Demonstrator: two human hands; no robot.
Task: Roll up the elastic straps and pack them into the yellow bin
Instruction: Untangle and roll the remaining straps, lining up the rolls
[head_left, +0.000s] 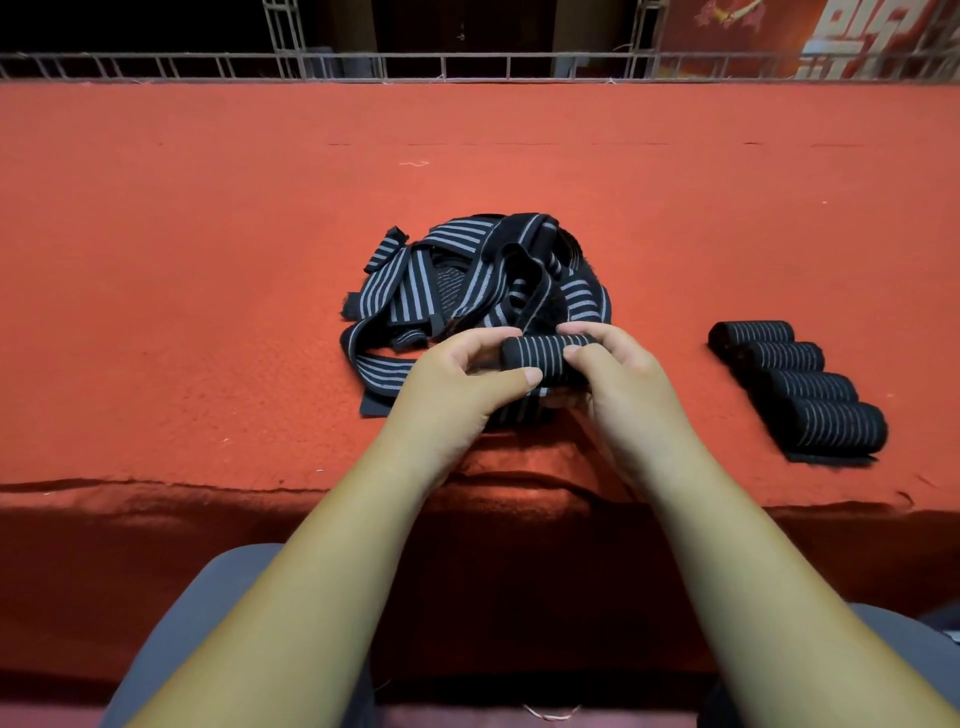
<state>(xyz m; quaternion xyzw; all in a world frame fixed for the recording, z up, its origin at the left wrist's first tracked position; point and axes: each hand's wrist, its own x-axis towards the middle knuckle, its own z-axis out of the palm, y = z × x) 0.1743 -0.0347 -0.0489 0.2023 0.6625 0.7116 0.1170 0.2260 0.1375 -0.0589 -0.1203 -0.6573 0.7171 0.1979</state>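
Note:
A partly rolled black strap with grey stripes (545, 358) is held just above the red table. My left hand (462, 384) pinches its left end between thumb and fingers. My right hand (618, 374) grips its right end, fingers curled over the top. The strap's loose tail runs down under the roll onto the table. Behind my hands lies a tangled pile of unrolled striped straps (467, 280). To the right, several finished rolls (800, 384) lie side by side in a slanted row. No yellow bin is in view.
The red felt-covered table (208, 260) stretches wide to the left and far side. Its front edge (156, 488) runs just below my wrists. A metal truss rail (467, 65) lines the far edge. My grey-clad knees show below.

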